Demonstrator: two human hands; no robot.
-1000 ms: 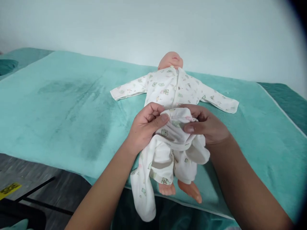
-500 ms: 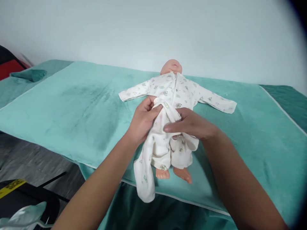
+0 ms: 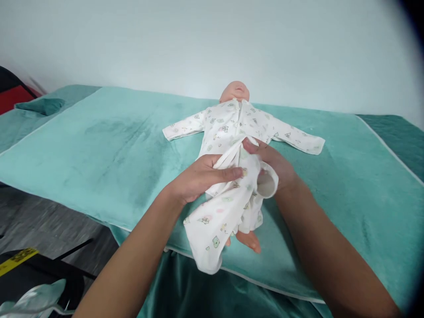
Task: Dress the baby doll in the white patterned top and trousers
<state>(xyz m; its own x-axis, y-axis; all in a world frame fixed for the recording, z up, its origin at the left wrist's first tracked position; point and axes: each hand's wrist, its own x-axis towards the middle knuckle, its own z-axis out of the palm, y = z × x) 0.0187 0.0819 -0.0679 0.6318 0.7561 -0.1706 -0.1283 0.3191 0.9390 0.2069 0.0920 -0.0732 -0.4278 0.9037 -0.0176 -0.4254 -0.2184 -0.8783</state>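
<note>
A baby doll [image 3: 235, 90] lies on its back, arms spread, in a white long-sleeved top [image 3: 225, 126] printed with small animals. Over its lower body, both hands hold a loose white baby garment [image 3: 220, 221] with the same kind of print. My left hand [image 3: 207, 174] grips it from the left, thumb laid across the cloth. With its thumb and fingers, my right hand [image 3: 270, 161] pinches the upper edge. A round cuff opening [image 3: 268, 181] shows beside my right hand, and a long sleeve or leg hangs toward me. One doll foot [image 3: 250, 240] shows clearly; the other is mostly covered.
Under the doll is a green velvety cover [image 3: 115, 141] with pale piping, reaching a white wall [image 3: 212, 44] behind. At lower left stands a black object with a yellow label [image 3: 18, 260]. Something red and black [image 3: 15, 97] is at far left.
The garment has been turned and swung across the doll's legs, hiding more of them. My right hand has moved up to its upper edge; my left hand has shifted lower on the cloth.
</note>
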